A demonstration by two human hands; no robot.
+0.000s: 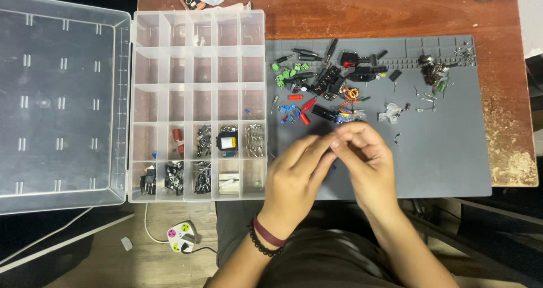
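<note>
Spreading across the worktop (396,16): clear compartment organizer (198,104) lying open by the left edge, grey mat (447,152) keeping loose electronic parts (328,87) corralled. Pinching together above the mat's near edge: left hand (297,172), right hand (367,158), fingertips closing on something too small to identify.

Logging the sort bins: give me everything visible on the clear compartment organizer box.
The organizer box is clear plastic, a grid of compartments in five rows, lying flat on the wooden table left of the grey mat. Its hinged lid lies open flat to the left. The upper three rows look empty; the lower two hold dark components, metal parts, a red piece and small blue bits. Neither the left hand nor the right hand touches it.
</note>
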